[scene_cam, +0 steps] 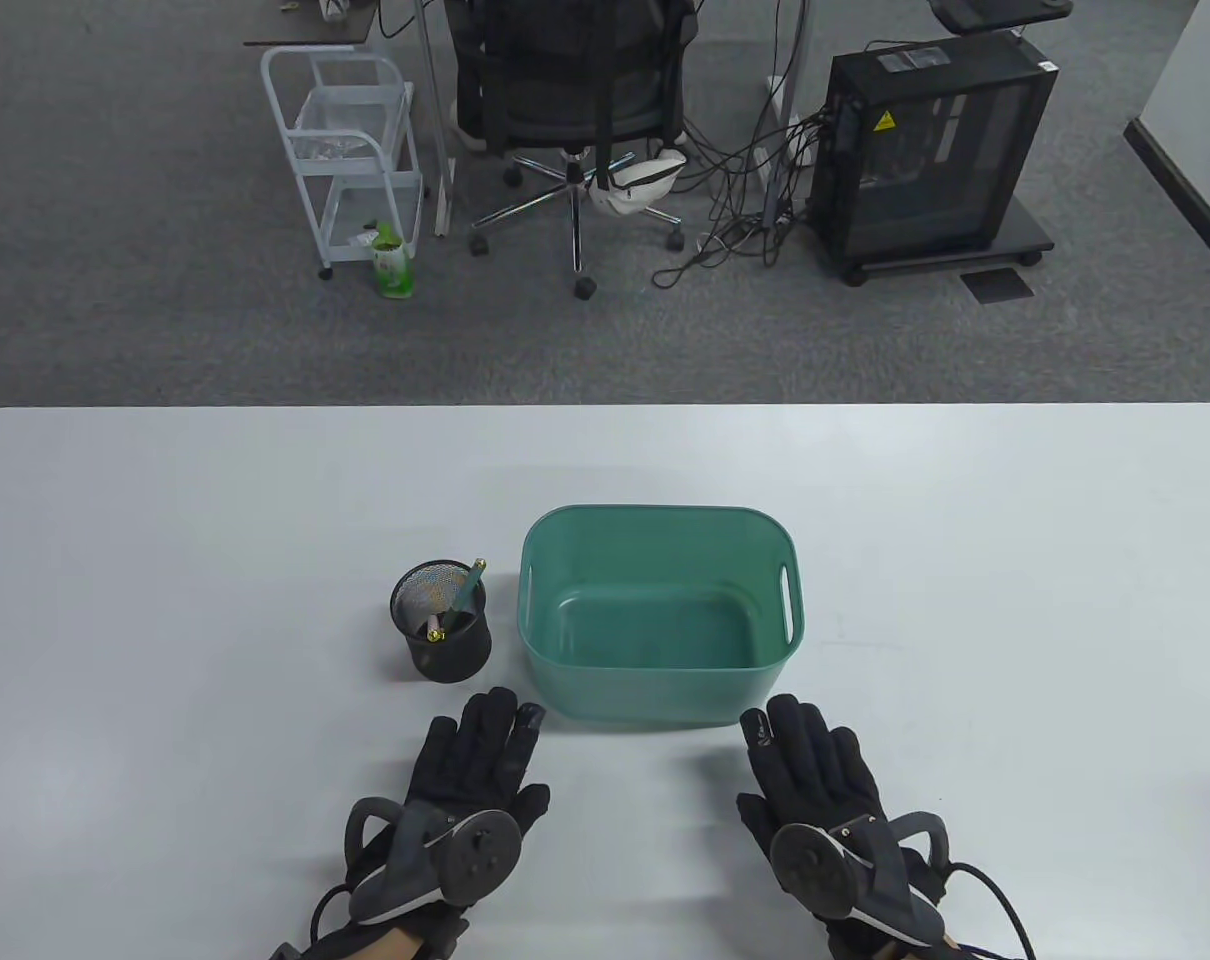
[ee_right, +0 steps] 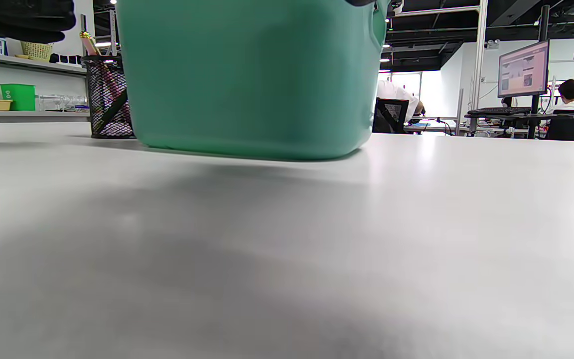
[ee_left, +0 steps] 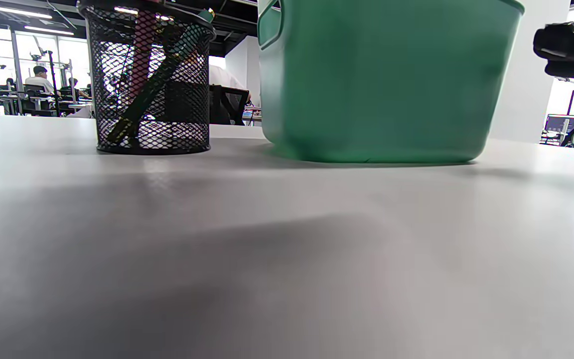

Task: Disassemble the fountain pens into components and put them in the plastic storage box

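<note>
A green plastic storage box (scene_cam: 655, 690) stands in the middle of the white table, with nothing visible inside it. Left of it a black mesh pen cup (scene_cam: 442, 622) holds a green fountain pen (scene_cam: 462, 598) and a pink one (scene_cam: 433, 628), both leaning. The cup (ee_left: 151, 80) and box (ee_left: 386, 80) fill the left wrist view; the box (ee_right: 252, 75) and cup (ee_right: 108, 97) show in the right wrist view. My left hand (scene_cam: 475, 755) lies flat just in front of the cup. My right hand (scene_cam: 805, 755) lies flat before the box's right corner. Both hold nothing.
Bare table (scene_cam: 165, 600) spreads left, right and behind the box. Beyond the far edge are an office chair (scene_cam: 565, 110), a white cart (scene_cam: 350, 150) and a black computer tower (scene_cam: 930, 150) on the carpet.
</note>
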A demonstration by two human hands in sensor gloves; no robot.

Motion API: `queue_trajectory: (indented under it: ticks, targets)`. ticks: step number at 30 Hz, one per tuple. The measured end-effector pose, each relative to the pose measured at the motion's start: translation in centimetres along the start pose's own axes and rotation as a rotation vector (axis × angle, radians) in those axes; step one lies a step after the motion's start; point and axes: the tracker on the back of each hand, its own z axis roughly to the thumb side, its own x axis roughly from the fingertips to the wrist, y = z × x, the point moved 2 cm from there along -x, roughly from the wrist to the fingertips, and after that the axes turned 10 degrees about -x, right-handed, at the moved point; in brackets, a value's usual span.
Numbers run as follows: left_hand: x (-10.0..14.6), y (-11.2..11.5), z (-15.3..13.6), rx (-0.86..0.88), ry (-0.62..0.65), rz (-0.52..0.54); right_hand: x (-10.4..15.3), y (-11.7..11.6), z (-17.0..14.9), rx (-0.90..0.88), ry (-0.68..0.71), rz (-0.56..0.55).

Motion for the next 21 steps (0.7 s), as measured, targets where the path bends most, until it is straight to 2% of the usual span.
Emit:
queue_trajectory:
  ticks: [12, 21]
  targets:
    - [0.1, -0.8, -0.6, -0.016, -0.041, 0.035, 0.1, 0.0, 0.0, -0.007, 0.0, -0.007]
    - [-0.3, -2.7, -3.1, -0.008, -0.129, 0.105, 0.2, 0.0, 0.0, -0.013, 0.005, -0.003]
